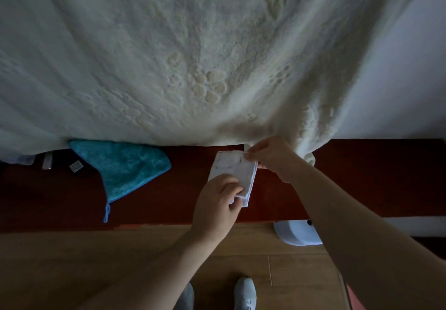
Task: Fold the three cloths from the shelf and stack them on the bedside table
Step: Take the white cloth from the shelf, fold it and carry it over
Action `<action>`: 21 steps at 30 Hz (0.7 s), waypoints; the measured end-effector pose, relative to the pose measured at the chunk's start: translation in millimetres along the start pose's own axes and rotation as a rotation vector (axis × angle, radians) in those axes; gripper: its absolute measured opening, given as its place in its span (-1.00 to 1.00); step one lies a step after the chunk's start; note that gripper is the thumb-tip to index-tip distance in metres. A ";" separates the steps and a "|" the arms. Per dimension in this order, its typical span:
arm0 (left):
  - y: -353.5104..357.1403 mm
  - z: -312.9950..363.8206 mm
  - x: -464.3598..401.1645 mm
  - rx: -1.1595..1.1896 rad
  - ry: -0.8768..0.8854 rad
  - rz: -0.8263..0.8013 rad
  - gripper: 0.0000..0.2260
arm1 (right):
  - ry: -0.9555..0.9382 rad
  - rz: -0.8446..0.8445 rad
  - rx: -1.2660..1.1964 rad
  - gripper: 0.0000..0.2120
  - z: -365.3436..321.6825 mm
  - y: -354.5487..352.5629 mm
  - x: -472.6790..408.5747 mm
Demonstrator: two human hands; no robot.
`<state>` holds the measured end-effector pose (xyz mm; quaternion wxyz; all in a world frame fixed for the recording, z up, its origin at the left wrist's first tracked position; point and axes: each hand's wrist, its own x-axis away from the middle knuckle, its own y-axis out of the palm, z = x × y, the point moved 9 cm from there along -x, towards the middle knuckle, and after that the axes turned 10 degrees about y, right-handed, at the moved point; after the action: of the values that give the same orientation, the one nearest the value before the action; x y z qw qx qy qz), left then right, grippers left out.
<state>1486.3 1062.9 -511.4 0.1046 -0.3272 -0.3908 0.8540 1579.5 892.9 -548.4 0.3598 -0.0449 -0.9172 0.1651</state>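
- Two hands work one white cloth [231, 168], which lies folded small on the dark red wooden ledge [350, 177] at the bed's edge, just below the hanging cream blanket [193, 56].
- My left hand [216, 203] grips the cloth's near end, fingers curled over its edge; I judge this pins the layers so they cannot slide.
- My right hand [270, 157] pinches the far right corner between thumb and fingertip, probably to square that corner against the layers beneath.
- Cloth's long axis runs from far-left to near-right, slightly slanted against the ledge's front edge; stacked layer edges show along its right side.
- A blue cloth [125, 167] lies spread on the same ledge, well to the left, partly tucked under the blanket, not yet folded, so it seems.
- Third cloth: I cannot find it, nor the bedside table.
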 end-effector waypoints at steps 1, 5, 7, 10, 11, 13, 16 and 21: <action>4.2 1.4 0.7 -0.011 0.015 -0.025 -0.89 | -0.007 0.017 0.002 -0.83 4.8 -0.7 -0.2; 23.6 -3.1 8.3 -0.073 0.029 -0.164 -0.88 | -0.038 0.045 0.055 -0.87 20.9 6.8 -2.4; 28.8 -6.9 13.5 -0.103 0.046 -0.203 -0.87 | -0.046 0.074 0.078 -0.88 27.4 8.4 -5.7; 33.1 -10.5 18.3 -0.133 0.073 -0.242 -0.87 | -0.072 0.108 0.110 -0.93 31.8 9.0 -5.5; 34.5 -10.7 19.8 -0.139 0.082 -0.248 -0.87 | -0.083 0.118 0.123 -0.96 32.7 9.2 -5.2; 38.7 -9.8 22.1 -0.139 0.101 -0.263 -0.86 | -0.121 0.154 0.167 -0.95 32.1 8.3 -3.6; 45.2 -9.8 23.6 -0.127 0.109 -0.268 -0.83 | -0.164 0.187 0.205 -0.93 29.8 8.7 0.1; 45.8 -12.3 26.1 -0.139 0.119 -0.263 -0.83 | -0.202 0.217 0.228 -0.95 27.4 10.5 2.1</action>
<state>1477.7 1050.8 -563.6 0.2156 -0.3299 -0.4814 0.7829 1559.1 895.8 -569.4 0.2489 -0.0855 -0.9137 0.3095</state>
